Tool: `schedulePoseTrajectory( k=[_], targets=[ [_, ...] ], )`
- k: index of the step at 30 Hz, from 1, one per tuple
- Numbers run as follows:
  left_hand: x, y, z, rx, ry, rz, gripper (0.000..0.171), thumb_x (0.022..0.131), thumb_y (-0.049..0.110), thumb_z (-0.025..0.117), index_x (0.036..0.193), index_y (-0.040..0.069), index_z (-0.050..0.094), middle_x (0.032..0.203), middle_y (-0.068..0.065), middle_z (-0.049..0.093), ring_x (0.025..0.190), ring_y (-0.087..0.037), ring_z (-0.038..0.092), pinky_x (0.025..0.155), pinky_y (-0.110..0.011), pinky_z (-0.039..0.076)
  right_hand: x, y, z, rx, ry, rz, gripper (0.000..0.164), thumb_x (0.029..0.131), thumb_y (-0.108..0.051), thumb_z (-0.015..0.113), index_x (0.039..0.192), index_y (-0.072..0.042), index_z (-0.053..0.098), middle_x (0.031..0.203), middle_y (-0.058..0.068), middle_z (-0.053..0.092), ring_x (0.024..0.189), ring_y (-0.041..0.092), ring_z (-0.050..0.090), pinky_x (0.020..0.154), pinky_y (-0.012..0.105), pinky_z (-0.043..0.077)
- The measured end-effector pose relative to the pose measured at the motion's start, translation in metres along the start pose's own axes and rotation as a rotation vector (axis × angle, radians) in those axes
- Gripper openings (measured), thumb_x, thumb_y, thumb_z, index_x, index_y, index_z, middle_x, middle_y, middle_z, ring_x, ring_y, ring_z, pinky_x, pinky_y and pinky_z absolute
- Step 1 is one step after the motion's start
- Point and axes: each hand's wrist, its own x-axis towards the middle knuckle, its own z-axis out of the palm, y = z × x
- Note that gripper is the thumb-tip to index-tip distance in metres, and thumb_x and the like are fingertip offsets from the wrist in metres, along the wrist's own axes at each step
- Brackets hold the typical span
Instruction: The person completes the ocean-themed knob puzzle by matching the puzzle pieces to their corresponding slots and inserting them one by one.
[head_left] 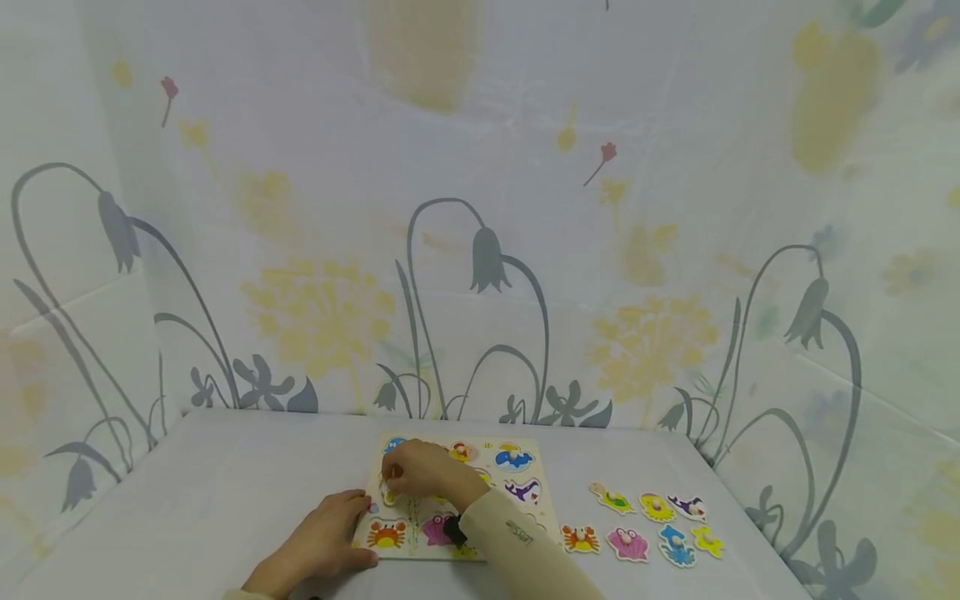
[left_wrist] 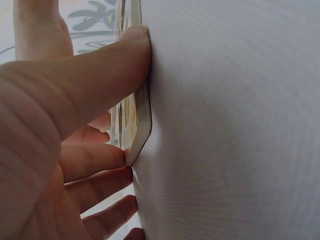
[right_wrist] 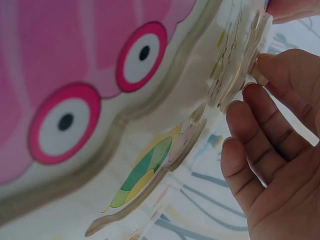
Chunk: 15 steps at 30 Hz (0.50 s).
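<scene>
A wooden peg puzzle board (head_left: 549, 523) with sea-animal pictures lies on the white table. My left hand (head_left: 324, 533) holds its near left corner; in the left wrist view the thumb (left_wrist: 117, 65) presses one edge and the fingers touch the other. Over the board's left side, my right hand (head_left: 427, 471) pinches the small knob (right_wrist: 260, 76) of a puzzle piece (right_wrist: 250, 42). That piece appears edge-on in the right wrist view, so its picture cannot be made out. Near the right wrist, a pink shell picture (head_left: 437, 530) shows on the board, and a crab picture (head_left: 386, 534) by its front left corner.
Right of the board lie several loose pieces: a turtle (head_left: 613, 500), a yellow piece (head_left: 657, 507), a purple whale (head_left: 688, 507), a crab (head_left: 581, 539), a pink shell (head_left: 627, 545), a blue octopus (head_left: 678, 547) and a yellow starfish (head_left: 707, 542). A flower-printed curtain (head_left: 465, 333) stands behind.
</scene>
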Motion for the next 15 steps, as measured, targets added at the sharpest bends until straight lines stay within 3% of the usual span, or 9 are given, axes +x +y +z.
schedulePoseTrajectory(
  k=[15],
  targets=[
    [-0.0013,0.0026,-0.0002,-0.013,-0.006,-0.029,0.077,0.064,0.035,0.087,0.122,-0.006,0.058,0.13,-0.024,0.052,0.124,-0.045,0.042,0.103,-0.061,0.034,0.008,-0.0004,0.0036,-0.007,-0.037,0.018,0.004,0.088,-0.024,0.068,0.091,-0.025,0.068,0.078,-0.015,0.053,0.072,0.003,0.048,0.062,0.018,0.041]
  ],
)
